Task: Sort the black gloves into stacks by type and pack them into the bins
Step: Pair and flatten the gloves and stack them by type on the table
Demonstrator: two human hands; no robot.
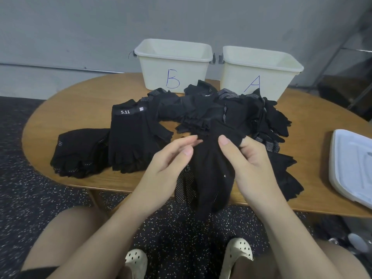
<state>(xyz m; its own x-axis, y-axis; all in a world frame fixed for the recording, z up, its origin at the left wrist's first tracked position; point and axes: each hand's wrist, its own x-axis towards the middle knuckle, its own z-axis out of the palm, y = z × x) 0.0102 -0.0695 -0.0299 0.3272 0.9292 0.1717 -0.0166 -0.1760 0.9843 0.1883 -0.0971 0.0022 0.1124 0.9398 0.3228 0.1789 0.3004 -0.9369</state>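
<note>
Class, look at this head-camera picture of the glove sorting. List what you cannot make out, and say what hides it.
- Floors of bin B and bin A, head view: hidden by their front walls.
- Held glove: type unclear, bunched in the right hand grip.
- White lid: cut off by the right edge.
- Unsorted glove pile: count unclear, black overlapping black.

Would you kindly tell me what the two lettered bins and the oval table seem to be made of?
The two cream lettered bins, B and A, look like moulded plastic: smooth, faintly glossy walls with rolled rims. The brown oval table looks like wood or wood veneer: faint grain and a satin sheen, though a laminate is possible.
</note>
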